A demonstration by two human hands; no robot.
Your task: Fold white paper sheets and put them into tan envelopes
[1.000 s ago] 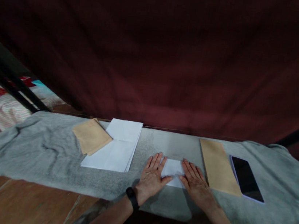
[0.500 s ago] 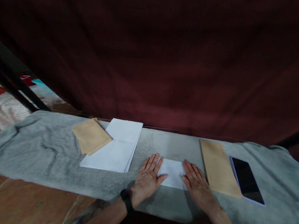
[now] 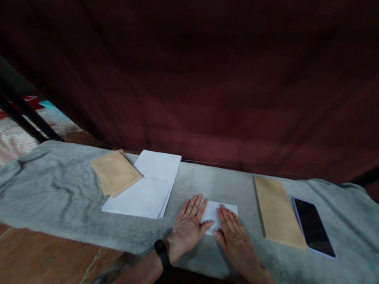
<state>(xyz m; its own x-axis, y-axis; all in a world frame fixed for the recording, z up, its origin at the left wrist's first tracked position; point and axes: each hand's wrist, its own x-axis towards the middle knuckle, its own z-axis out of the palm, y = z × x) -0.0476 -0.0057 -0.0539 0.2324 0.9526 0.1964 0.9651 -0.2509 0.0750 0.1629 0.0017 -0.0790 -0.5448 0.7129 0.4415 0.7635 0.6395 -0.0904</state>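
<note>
A small white sheet of paper (image 3: 211,214), seemingly folded, lies on a grey cloth (image 3: 219,183) in front of me. My left hand (image 3: 188,223) rests flat over its left edge, fingers stretched forward and thumb out to the side. Across the paper's right part lies my right hand (image 3: 232,238), also flat, with its fingers extended close together. The paper's upper right corner shows beyond the right fingers. Both palms hide the sides of the paper.
To the left, white sheets (image 3: 148,192) lie stacked, with brown envelopes (image 3: 116,173) overlapping them. A larger brown envelope (image 3: 280,212) and a phone (image 3: 313,227) lie on the right. Behind the cloth hangs a dark red curtain (image 3: 196,91); tiled floor (image 3: 37,259) shows below.
My right hand has slid left across the white paper, nearer my left hand, uncovering the paper's right corner. My left hand has stayed nearly still.
</note>
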